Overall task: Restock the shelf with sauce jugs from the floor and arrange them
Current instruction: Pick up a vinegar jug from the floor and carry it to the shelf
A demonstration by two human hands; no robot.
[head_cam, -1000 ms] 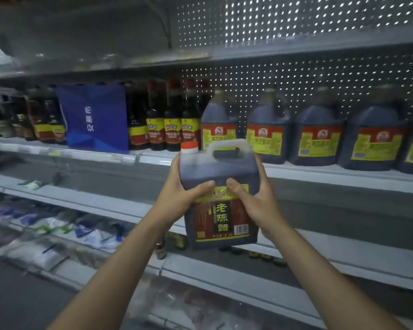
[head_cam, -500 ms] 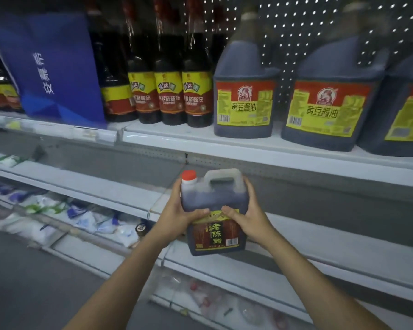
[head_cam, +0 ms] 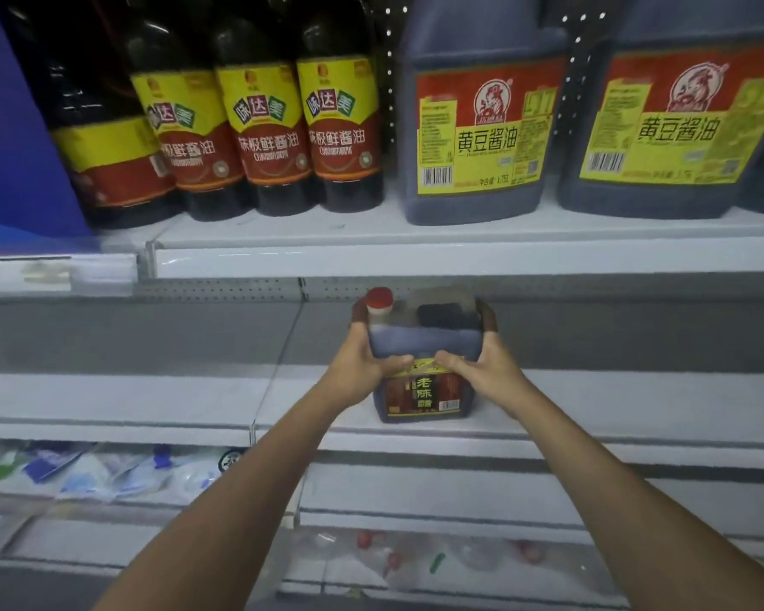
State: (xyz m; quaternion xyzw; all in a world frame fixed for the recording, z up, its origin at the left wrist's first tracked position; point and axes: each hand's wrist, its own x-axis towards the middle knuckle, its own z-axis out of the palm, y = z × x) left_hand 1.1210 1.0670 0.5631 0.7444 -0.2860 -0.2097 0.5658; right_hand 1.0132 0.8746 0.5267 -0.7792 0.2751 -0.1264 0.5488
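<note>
Both hands, left and right, fingers curled round the jug, thumbs across its label, hold it at the middle shelf. Best lowered level, base flat, label facing forward, before letting go.

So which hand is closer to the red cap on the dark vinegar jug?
Left. The left hand grips the jug's side just below the red cap; the right hand grips the opposite side.

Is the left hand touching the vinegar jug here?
Touching. The head view shows the left hand wrapped around the side of the vinegar jug, thumb lying across its front above the label.
</note>
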